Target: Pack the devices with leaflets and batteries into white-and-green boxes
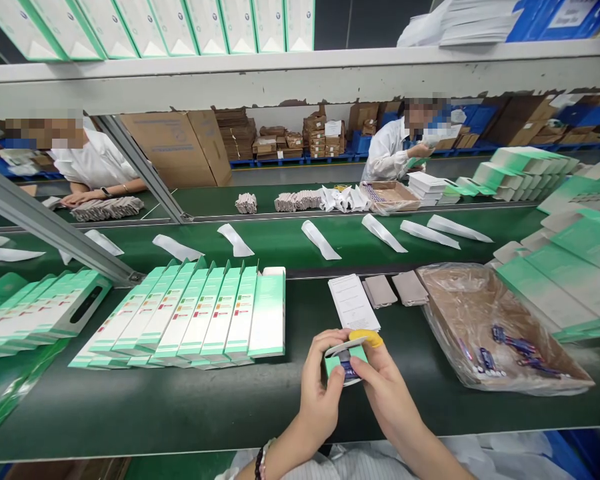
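Note:
Both hands are closed round a small green-and-white carton [331, 365], held end-up just above the green work surface. Blue batteries [349, 369] show at its open end. My left hand [317, 390] grips the carton's left side, thumb at the front. My right hand [387, 380] grips the right side, its thumb against the batteries; a yellow cover [367, 337] wraps one of its fingers. A pale flap [347, 347] stands up behind the batteries. The fingers hide much of the carton. Just beyond the hands lie printed leaflets [353, 303].
Right of the hands, a plastic-lined cardboard tray [447, 327] holds several batteries [488, 359]. Folded grey pouches [410, 288] lie behind. Rows of cartons [215, 313] stand left. White sleeves [320, 240] lie on the belt [275, 233]. Two people work opposite beneath the shelf [280, 83].

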### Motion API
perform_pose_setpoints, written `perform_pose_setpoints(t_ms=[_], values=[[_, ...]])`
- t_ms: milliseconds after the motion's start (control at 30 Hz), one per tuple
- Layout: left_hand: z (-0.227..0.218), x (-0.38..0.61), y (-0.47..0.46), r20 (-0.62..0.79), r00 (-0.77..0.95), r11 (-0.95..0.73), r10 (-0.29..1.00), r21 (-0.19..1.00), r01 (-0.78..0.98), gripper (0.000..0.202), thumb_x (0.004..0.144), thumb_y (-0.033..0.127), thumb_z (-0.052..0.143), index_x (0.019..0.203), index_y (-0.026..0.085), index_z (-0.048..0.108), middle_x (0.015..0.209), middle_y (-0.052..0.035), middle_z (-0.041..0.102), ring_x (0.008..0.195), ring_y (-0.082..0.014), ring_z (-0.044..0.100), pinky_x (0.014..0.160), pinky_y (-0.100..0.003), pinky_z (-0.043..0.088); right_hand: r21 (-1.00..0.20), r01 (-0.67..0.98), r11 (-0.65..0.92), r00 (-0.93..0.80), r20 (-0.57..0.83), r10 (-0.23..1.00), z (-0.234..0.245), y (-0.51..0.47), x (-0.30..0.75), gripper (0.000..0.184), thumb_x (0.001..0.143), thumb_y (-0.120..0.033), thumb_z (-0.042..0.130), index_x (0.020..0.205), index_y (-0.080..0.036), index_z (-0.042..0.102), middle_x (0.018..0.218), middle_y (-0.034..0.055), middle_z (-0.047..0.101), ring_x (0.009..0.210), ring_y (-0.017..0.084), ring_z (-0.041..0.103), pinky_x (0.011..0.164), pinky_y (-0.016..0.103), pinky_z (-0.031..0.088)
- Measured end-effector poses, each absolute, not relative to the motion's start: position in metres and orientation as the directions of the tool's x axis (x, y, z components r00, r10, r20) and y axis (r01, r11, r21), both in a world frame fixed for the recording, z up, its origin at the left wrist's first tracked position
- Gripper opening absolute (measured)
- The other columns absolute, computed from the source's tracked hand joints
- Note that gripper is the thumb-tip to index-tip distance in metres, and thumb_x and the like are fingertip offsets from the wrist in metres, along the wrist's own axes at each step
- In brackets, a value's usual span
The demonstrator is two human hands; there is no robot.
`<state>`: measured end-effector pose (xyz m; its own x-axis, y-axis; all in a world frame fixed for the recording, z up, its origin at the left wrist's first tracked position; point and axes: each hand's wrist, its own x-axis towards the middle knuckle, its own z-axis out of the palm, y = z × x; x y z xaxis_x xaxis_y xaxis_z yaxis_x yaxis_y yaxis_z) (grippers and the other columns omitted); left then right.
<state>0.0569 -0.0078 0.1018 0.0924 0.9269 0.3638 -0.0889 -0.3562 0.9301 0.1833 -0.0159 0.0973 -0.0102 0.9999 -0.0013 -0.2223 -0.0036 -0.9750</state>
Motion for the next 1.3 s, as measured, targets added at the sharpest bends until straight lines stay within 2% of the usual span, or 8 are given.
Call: perform_pose_setpoints(t_ms=[133,267,333,467,567,800,1133,1300], values=[[0.09,0.042,0.0,0.713,0.103,-0.72,0.694,0.688,0.092,0.02,0.094,0.017,0.051,0.111,0.024,0.059,0.102,-0.0076,0.07,0.1,-0.0235,0.065,0.087,-0.045,0.051,-0.959,-0.282,0.022,-0.043,0.036,0.998,0.097,-0.012,0.194,0.017,0.09,-0.028,0.059,0.105,-0.029,0.064,0.122,0.0066,0.066,0.11,0.025,0.064,0.087,0.037,0.056],[0.083,0.026,0.008,0.831,0.274,-0.873,0.484,0.437,0.215,0.034,0.087,0.047,0.063,0.109,0.021,0.06,0.097,-0.0096,0.072,0.099,-0.0272,0.068,0.084,-0.046,0.053,-0.969,-0.098,0.227,-0.186,0.242,0.952,0.092,-0.006,0.219,0.027,0.097,-0.037,0.046,0.109,-0.026,0.068,0.133,0.0095,0.06,0.119,0.029,0.059,0.098,0.046,0.05],[0.083,0.023,0.008,0.812,0.281,-0.859,0.511,0.468,0.209,0.038,0.085,0.052,0.063,0.104,0.02,0.06,0.098,-0.0106,0.072,0.1,-0.0277,0.067,0.084,-0.047,0.053,-0.904,0.115,0.412,-0.262,0.373,0.89,0.091,-0.004,0.23,0.031,0.095,-0.042,0.051,0.119,-0.027,0.064,0.139,0.0097,0.054,0.133,0.032,0.045,0.108,0.053,0.039],[0.088,0.023,0.004,0.762,0.296,-0.817,0.576,0.541,0.198,0.013,0.087,0.017,0.065,0.099,0.019,0.062,0.1,-0.0085,0.071,0.102,-0.0235,0.066,0.085,-0.042,0.056,-0.657,0.364,0.66,-0.429,0.511,0.745,0.096,-0.002,0.24,0.047,0.09,-0.025,0.062,0.136,-0.027,0.051,0.131,0.01,0.061,0.132,0.029,0.046,0.106,0.053,0.043],[0.095,0.024,0.001,0.727,0.286,-0.781,0.624,0.596,0.188,0.018,0.083,0.01,0.068,0.098,0.02,0.065,0.098,-0.007,0.072,0.1,-0.0226,0.066,0.085,-0.04,0.056,-0.598,0.369,0.711,-0.459,0.548,0.699,0.101,0.001,0.24,0.054,0.091,-0.018,0.06,0.142,-0.025,0.044,0.124,0.0107,0.066,0.12,0.027,0.058,0.098,0.047,0.052],[0.108,0.03,-0.005,0.443,0.169,-0.45,0.88,0.893,0.001,0.011,0.081,0.028,0.075,0.085,0.019,0.07,0.089,-0.0078,0.072,0.094,-0.0248,0.066,0.082,-0.04,0.057,-0.681,0.295,0.67,-0.377,0.561,0.737,0.12,0.0,0.237,0.034,0.09,-0.018,0.061,0.122,-0.028,0.062,0.113,0.0072,0.071,0.106,0.025,0.065,0.088,0.045,0.056],[0.09,0.024,0.0,0.764,0.349,-0.839,0.542,0.476,0.263,0.024,0.082,0.009,0.069,0.103,0.02,0.064,0.104,-0.0087,0.068,0.107,-0.0251,0.062,0.085,-0.043,0.057,-0.653,0.385,0.652,-0.453,0.482,0.75,0.128,-0.009,0.24,0.045,0.091,-0.011,0.057,0.132,-0.027,0.054,0.122,0.0079,0.066,0.115,0.024,0.059,0.095,0.041,0.054],[0.078,0.029,0.0,0.8,0.299,-0.849,0.52,0.446,0.284,0.019,0.086,0.012,0.064,0.104,0.019,0.064,0.097,-0.0074,0.07,0.104,-0.0245,0.064,0.084,-0.043,0.058,-0.602,0.398,0.692,-0.473,0.512,0.717,0.116,-0.008,0.243,0.047,0.091,-0.011,0.055,0.136,-0.025,0.05,0.125,0.0103,0.064,0.119,0.025,0.058,0.096,0.043,0.054]])
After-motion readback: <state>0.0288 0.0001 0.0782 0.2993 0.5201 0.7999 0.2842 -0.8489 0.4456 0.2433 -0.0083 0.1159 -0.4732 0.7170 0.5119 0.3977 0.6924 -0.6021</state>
